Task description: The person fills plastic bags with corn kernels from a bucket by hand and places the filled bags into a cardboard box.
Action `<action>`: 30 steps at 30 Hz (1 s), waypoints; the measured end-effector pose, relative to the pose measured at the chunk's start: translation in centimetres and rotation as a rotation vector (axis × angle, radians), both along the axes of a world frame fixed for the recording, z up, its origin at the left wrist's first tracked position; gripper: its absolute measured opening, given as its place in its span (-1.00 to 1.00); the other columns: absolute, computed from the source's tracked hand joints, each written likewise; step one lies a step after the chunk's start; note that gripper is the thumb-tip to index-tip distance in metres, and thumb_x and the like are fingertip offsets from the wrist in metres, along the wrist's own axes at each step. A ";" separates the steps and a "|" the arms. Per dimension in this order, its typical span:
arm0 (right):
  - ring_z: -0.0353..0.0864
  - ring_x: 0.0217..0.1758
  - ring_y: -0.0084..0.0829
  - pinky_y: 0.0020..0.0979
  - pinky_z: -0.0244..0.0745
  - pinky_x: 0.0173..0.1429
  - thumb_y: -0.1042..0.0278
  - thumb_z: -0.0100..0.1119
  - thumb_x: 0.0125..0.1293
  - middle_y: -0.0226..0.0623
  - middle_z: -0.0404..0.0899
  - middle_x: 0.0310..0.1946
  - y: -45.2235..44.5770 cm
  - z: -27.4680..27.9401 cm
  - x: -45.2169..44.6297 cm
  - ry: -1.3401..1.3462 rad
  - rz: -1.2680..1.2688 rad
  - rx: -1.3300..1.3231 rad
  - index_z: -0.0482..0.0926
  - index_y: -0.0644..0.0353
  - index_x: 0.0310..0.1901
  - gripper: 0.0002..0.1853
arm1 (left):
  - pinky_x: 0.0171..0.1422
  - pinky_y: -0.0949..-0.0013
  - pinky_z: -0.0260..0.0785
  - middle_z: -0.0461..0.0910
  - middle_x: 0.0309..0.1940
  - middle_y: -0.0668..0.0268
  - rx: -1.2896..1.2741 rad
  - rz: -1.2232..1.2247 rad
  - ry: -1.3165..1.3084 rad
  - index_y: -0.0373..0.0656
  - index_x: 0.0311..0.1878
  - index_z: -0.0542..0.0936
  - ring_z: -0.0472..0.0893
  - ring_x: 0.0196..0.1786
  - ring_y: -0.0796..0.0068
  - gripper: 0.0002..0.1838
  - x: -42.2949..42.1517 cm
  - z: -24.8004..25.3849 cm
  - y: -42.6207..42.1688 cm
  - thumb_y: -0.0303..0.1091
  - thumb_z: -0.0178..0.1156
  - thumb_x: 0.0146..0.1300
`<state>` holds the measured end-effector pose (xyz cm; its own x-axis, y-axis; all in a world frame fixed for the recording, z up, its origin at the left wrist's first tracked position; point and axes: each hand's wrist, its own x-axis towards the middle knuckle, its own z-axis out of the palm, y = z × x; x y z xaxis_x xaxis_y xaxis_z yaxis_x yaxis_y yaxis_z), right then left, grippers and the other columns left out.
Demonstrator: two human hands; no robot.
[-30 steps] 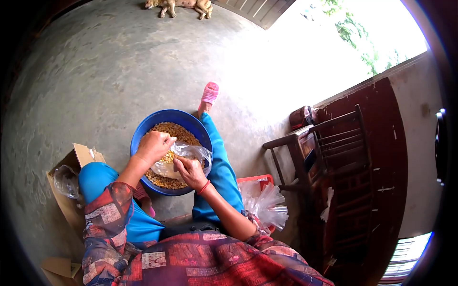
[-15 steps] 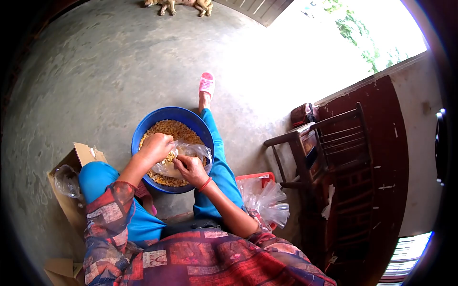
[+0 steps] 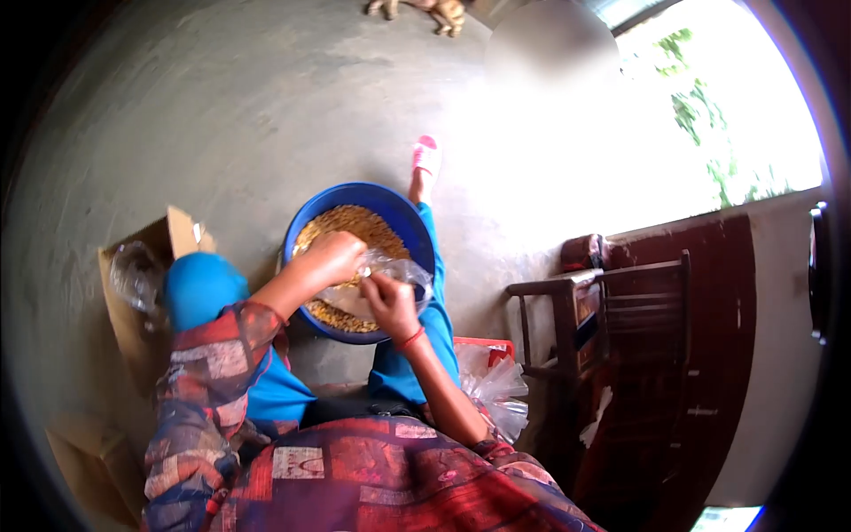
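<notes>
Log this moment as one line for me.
left hand: grips plastic bag | right hand: grips same bag | blue tub: below, holding yellow kernels

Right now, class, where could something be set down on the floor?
Bare floor stretches from the blue basin and cardboard box to the dog. Crowded: over the basin, with the left hand, right hand and plastic bag; beside the chair, with the red crate.
</notes>
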<state>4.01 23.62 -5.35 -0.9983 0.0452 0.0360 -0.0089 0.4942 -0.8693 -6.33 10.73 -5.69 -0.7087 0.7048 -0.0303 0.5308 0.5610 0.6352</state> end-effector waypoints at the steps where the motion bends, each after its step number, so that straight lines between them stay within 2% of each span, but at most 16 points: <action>1: 0.33 -0.63 -0.65 -0.47 0.24 -0.55 0.44 0.03 0.20 -0.29 0.39 -0.72 0.1 0.3 -0.5 0.046 -0.030 -0.048 0.45 0.33 -0.54 -0.80 | -0.26 0.06 0.34 0.52 -0.52 0.02 -0.019 -0.017 -0.003 -0.22 -0.50 0.54 0.53 -0.35 0.00 -0.77 -0.1 -0.5 0.2 -0.24 0.06 0.06; 4: 0.26 -0.66 -0.64 -0.43 0.18 -0.59 0.48 0.04 0.19 -0.25 0.28 -0.75 0.5 1.2 -2.2 0.159 -0.062 -0.027 0.40 0.34 -0.55 -0.81 | -0.28 0.08 0.35 0.54 -0.53 0.10 -0.036 -0.039 -0.003 -0.18 -0.51 0.54 0.55 -0.36 0.05 -0.83 0.2 -1.2 0.3 -0.30 0.08 0.03; 6: 0.24 -0.70 -0.52 -0.42 0.18 -0.58 0.47 0.05 0.18 -0.19 0.28 -0.74 1.2 1.0 -3.9 0.173 -0.021 0.039 0.39 0.33 -0.55 -0.81 | -0.28 0.11 0.37 0.55 -0.53 0.09 -0.032 -0.047 -0.052 -0.16 -0.52 0.55 0.55 -0.35 0.06 -0.91 0.4 -0.4 0.1 -0.40 0.08 -0.05; 9: 0.35 -0.63 -0.17 -0.34 0.25 -0.51 0.44 0.07 0.13 -0.09 0.37 -0.64 0.7 2.0 -6.5 0.200 0.014 0.187 0.41 0.29 -0.53 -0.85 | -0.26 0.13 0.39 0.56 -0.51 0.09 -0.017 0.019 -0.082 -0.16 -0.53 0.56 0.56 -0.34 0.09 -0.94 0.7 0.0 0.1 -0.44 0.10 -0.09; 12: 0.45 -0.52 -0.18 -0.32 0.32 -0.43 0.40 0.09 0.08 -0.16 0.42 -0.58 0.5 1.1 -9.2 0.213 0.144 0.359 0.46 0.26 -0.49 -0.88 | -0.23 0.16 0.41 0.57 -0.48 0.09 -0.087 0.023 -0.074 -0.19 -0.52 0.58 0.58 -0.33 0.11 -0.92 0.6 0.5 0.3 -0.48 0.10 -0.12; 14: 0.48 -0.45 -0.12 -0.25 0.38 -0.36 0.33 0.10 0.06 -0.13 0.47 -0.51 1.5 -1.6 -10.7 0.137 0.167 0.397 0.48 0.22 -0.40 -0.86 | -0.23 0.17 0.42 0.57 -0.46 0.07 -0.194 -0.084 -0.059 -0.23 -0.49 0.59 0.59 -0.32 0.11 -0.88 0.6 0.5 0.2 -0.50 0.11 -0.15; 16: 0.49 -0.37 -0.04 -0.16 0.42 -0.25 0.25 0.10 0.04 -0.04 0.48 -0.43 2.4 -5.1 -12.3 0.112 0.122 0.715 0.45 0.18 -0.24 -0.74 | -0.22 0.18 0.42 0.57 -0.46 0.04 -0.165 -0.073 -0.066 -0.27 -0.48 0.60 0.59 -0.31 0.11 -0.86 0.9 0.4 0.0 -0.49 0.10 -0.16; 17: 0.51 -0.20 -0.03 -0.12 0.41 -0.14 0.20 0.10 0.07 0.01 0.52 -0.30 2.4 -5.6 -12.8 -0.050 0.129 0.802 0.40 0.10 -0.08 -0.64 | -0.22 0.17 0.42 0.57 -0.46 0.03 -0.161 -0.084 -0.055 -0.28 -0.48 0.60 0.59 -0.31 0.10 -0.86 1.1 0.2 0.1 -0.49 0.10 -0.16; 18: 0.51 -0.20 -0.03 -0.12 0.41 -0.14 0.20 0.10 0.07 0.01 0.52 -0.30 2.5 -6.3 -13.0 -0.047 0.136 0.806 0.40 0.10 -0.08 -0.64 | -0.23 0.17 0.42 0.57 -0.46 0.03 -0.157 -0.097 -0.045 -0.28 -0.48 0.59 0.59 -0.31 0.10 -0.85 1.1 -0.1 0.1 -0.49 0.10 -0.17; 20: 0.48 -0.09 -0.01 -0.14 0.42 -0.09 0.24 0.08 0.09 0.10 0.47 -0.16 2.7 -8.1 -13.1 -0.094 0.275 0.684 0.26 0.06 0.11 -0.49 | -0.23 0.17 0.42 0.57 -0.45 0.03 -0.147 -0.100 -0.046 -0.29 -0.47 0.60 0.59 -0.31 0.10 -0.85 1.0 -0.4 0.3 -0.48 0.10 -0.16; 22: 0.51 -0.18 0.02 -0.10 0.43 -0.13 0.25 0.09 0.04 0.14 0.49 -0.24 2.8 -9.9 -13.7 -0.123 0.294 0.697 0.24 0.14 0.12 -0.44 | -0.23 0.18 0.42 0.58 -0.44 0.03 -0.155 -0.116 -0.041 -0.29 -0.46 0.60 0.59 -0.31 0.09 -0.84 0.9 -0.6 0.3 -0.49 0.10 -0.16; 24: 0.53 -0.24 0.02 -0.13 0.46 -0.20 0.30 0.05 0.08 0.08 0.53 -0.31 2.5 -10.5 -14.2 -0.191 0.341 0.778 0.23 0.19 0.12 -0.48 | -0.23 0.18 0.42 0.58 -0.44 0.03 -0.173 -0.116 -0.063 -0.29 -0.46 0.60 0.59 -0.31 0.10 -0.84 0.8 -0.2 0.2 -0.49 0.10 -0.16; 25: 0.54 -0.27 0.02 -0.14 0.48 -0.25 0.37 -0.02 0.14 0.03 0.55 -0.33 2.6 -10.7 -14.0 -0.128 0.347 0.809 0.29 0.25 0.07 -0.58 | -0.22 0.18 0.42 0.58 -0.44 0.03 -0.191 -0.119 -0.081 -0.29 -0.45 0.60 0.59 -0.30 0.10 -0.84 0.8 0.0 0.2 -0.50 0.10 -0.17; 27: 0.55 -0.26 -0.02 -0.17 0.48 -0.23 0.38 -0.01 0.14 0.01 0.55 -0.32 4.1 -17.2 -15.7 -0.227 0.379 0.826 0.33 0.26 0.04 -0.61 | -0.22 0.18 0.43 0.58 -0.44 0.03 -0.203 -0.133 -0.082 -0.29 -0.45 0.60 0.59 -0.30 0.11 -0.84 0.6 0.5 0.0 -0.50 0.11 -0.17; 29: 0.56 -0.25 -0.07 -0.21 0.48 -0.20 0.39 0.00 0.15 -0.01 0.56 -0.31 4.6 -18.8 -16.0 -0.323 0.424 0.843 0.38 0.27 0.00 -0.64 | -0.22 0.18 0.43 0.58 -0.44 0.04 -0.214 -0.134 -0.087 -0.30 -0.45 0.60 0.59 -0.30 0.11 -0.83 0.5 0.6 -0.1 -0.51 0.11 -0.18; 30: 0.56 -0.22 -0.12 -0.25 0.47 -0.16 0.40 0.01 0.15 -0.02 0.55 -0.28 3.7 -15.5 -15.0 -0.263 0.433 0.601 0.39 0.28 0.00 -0.65 | -0.21 0.18 0.43 0.58 -0.44 0.04 -0.205 -0.125 -0.096 -0.30 -0.44 0.60 0.59 -0.29 0.12 -0.83 0.5 0.5 0.0 -0.51 0.11 -0.18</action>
<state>-10.96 27.27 -20.81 -0.9017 -0.3019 -0.3095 -0.1389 0.8801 -0.4540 -5.79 10.70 -5.15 -0.6035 0.7590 -0.2443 0.5468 0.6169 0.5661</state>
